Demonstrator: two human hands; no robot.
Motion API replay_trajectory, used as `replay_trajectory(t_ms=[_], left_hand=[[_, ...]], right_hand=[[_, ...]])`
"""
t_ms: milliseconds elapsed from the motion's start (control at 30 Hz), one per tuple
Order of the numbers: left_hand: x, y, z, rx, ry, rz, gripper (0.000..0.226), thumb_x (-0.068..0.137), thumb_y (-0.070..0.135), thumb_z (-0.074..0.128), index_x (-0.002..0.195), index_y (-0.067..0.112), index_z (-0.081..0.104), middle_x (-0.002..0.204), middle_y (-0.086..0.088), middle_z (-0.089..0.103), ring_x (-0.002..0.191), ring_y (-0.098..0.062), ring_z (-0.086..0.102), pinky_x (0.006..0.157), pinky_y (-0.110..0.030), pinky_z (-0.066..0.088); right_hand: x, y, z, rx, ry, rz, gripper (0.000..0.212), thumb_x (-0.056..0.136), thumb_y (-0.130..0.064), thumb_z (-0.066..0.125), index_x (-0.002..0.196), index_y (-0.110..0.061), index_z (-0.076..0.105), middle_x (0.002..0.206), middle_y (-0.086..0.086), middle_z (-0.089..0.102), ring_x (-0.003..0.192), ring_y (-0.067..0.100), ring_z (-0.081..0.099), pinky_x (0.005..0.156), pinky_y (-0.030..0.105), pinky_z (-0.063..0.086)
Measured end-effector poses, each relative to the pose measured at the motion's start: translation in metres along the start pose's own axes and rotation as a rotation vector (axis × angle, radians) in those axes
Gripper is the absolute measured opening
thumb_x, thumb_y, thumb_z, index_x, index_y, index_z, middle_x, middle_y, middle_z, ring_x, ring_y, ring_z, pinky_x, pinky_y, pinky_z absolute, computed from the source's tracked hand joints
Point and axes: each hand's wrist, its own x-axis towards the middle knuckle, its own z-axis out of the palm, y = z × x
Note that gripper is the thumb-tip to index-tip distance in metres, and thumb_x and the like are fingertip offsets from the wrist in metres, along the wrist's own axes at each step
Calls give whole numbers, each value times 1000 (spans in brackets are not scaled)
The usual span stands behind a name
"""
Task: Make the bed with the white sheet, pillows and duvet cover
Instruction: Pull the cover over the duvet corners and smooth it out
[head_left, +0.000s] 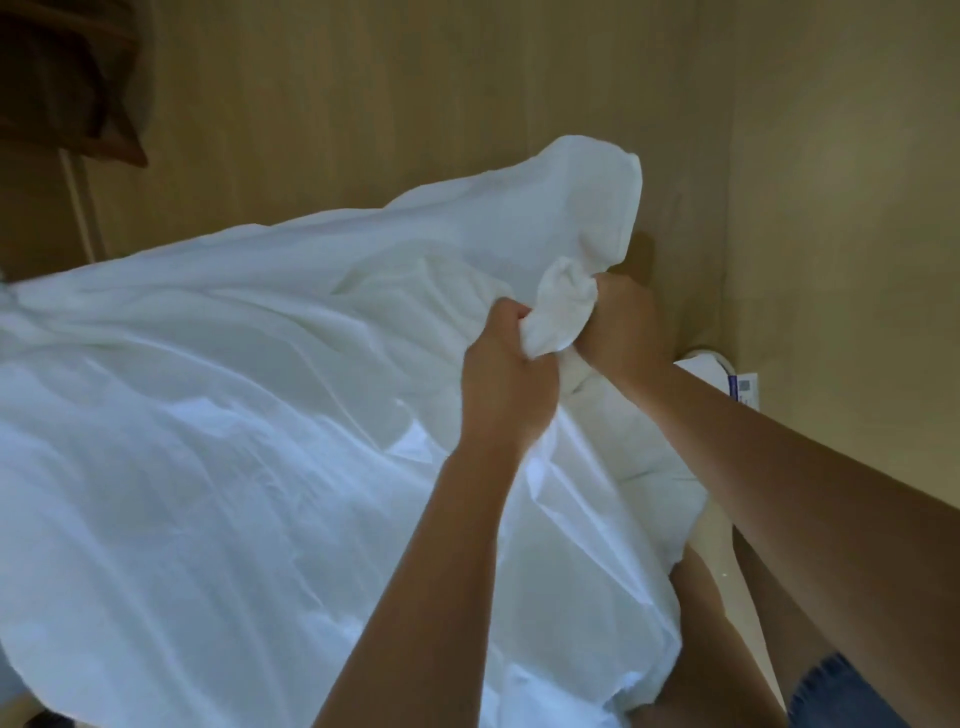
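White sheet (234, 415) bunched at its edge, left hand (501, 379) and right hand (623, 325) gripping it

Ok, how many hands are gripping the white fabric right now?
2. The left hand grips the bunched white fabric from its left side; the right hand grips the same bunch from its right, close beside it. Fingertips are buried in the folds.

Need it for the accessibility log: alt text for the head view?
Both hands, left hand and right hand, grip a bunched corner of white bedding lifted over a bed, close together. A tan wall stands behind.
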Motion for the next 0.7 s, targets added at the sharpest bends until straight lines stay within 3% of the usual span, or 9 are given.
replay_trajectory(t_ms=[67,133,200,267,333,433,533,633,700], left_hand=[[0,2,2,-27,-41,4,23,78,10,49,69,28,38,60,12,46,52,-3,45,48,-18,31],[8,-3,-6,176,-57,12,19,77,10,46,71,25,36,63,10,47,56,-11,46,50,-26,31],[16,-12,-17,489,-56,-15,15,79,10,46,82,20,36,72,3,51,68,-25,51,56,-29,32],[19,-19,-21,632,-45,-51,18,80,11,47,91,19,35,76,-2,52,79,-32,57,61,-30,32],[13,-16,-19,612,-6,-44,23,78,16,52,96,16,38,75,1,48,78,-31,58,58,-29,31],[11,-12,-12,571,149,153,43,69,19,64,110,7,55,96,-8,56,81,-30,55,61,-31,36],[18,-4,-12,375,113,246,20,74,2,59,94,4,57,83,-9,60,75,-30,55,62,-32,37],[22,3,-9,168,-36,145,18,84,8,54,90,16,39,66,5,49,59,-21,49,49,-29,32],[25,2,-8,332,-66,193,19,86,19,54,90,20,35,66,5,48,57,-24,47,48,-30,29]], right_hand=[[3,-1,-4,226,108,2,12,87,-11,61,90,-5,52,69,-7,44,64,12,44,53,17,31],[-1,-4,-10,477,132,-15,30,84,-7,67,108,-5,49,75,-14,43,65,2,45,54,6,37],[-8,-4,-12,507,20,-83,49,82,-6,68,124,-11,44,83,-14,46,73,1,50,58,4,40],[-14,-6,-9,389,-124,-136,51,83,-10,64,128,-21,42,89,-7,54,78,10,56,62,14,44],[-15,-7,-7,282,-171,-122,36,87,-16,58,120,-21,44,86,-3,56,76,16,56,61,27,44],[-8,-13,-13,243,-166,-68,6,90,-14,46,94,-14,43,73,-2,50,68,21,51,56,31,38],[-4,-19,-17,245,-228,-118,9,88,-11,43,83,-16,39,68,0,47,61,20,47,54,32,35],[-2,-20,-17,208,-164,-78,13,88,-12,52,98,-15,44,75,-1,51,67,22,50,53,32,36],[-2,-17,-18,156,-40,-30,34,86,-9,59,117,-11,44,88,2,54,76,23,52,59,30,38]])
